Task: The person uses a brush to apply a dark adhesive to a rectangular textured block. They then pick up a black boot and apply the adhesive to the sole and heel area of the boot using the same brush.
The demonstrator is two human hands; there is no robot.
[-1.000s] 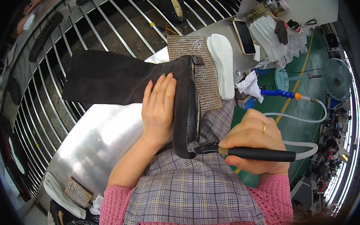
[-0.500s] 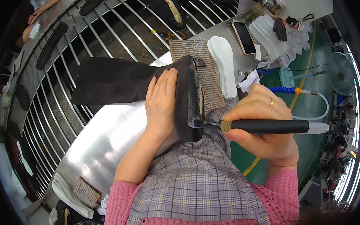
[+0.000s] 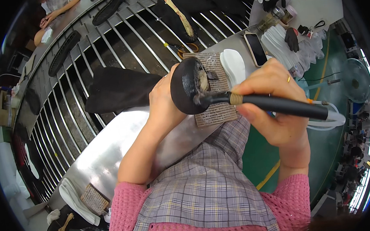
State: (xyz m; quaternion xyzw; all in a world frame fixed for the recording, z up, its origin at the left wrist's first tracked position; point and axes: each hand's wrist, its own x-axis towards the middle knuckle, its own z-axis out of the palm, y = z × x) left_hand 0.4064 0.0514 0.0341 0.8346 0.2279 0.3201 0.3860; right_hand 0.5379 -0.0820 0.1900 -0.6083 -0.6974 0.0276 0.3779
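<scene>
A black fabric boot (image 3: 122,89) lies across the near edge of the steel table, its long soft shaft pointing left. My left hand (image 3: 162,98) is closed round its foot part and tips the rounded end upward. Around the rim of the underside runs a wet, dark shine, with a pale rough patch in the middle. Between thumb and fingers, my right hand (image 3: 273,99) grips a brush (image 3: 286,106) with a thick black handle. The brush's tip touches the boot's underside near the rim; its bristles are partly blurred.
Under the boot's end lies a brown ribbed pad (image 3: 217,115), with white insoles (image 3: 234,66) and a phone (image 3: 255,49) beyond it. Metal rods (image 3: 123,41) carry black soles (image 3: 64,53), another boot (image 3: 178,16) and orange-handled scissors (image 3: 188,50). Another person's hands (image 3: 50,18) rest far left.
My left hand has turned the boot so its rounded end faces up toward me. My right hand has moved the brush upward along the underside's rim. The whole view has shifted slightly.
</scene>
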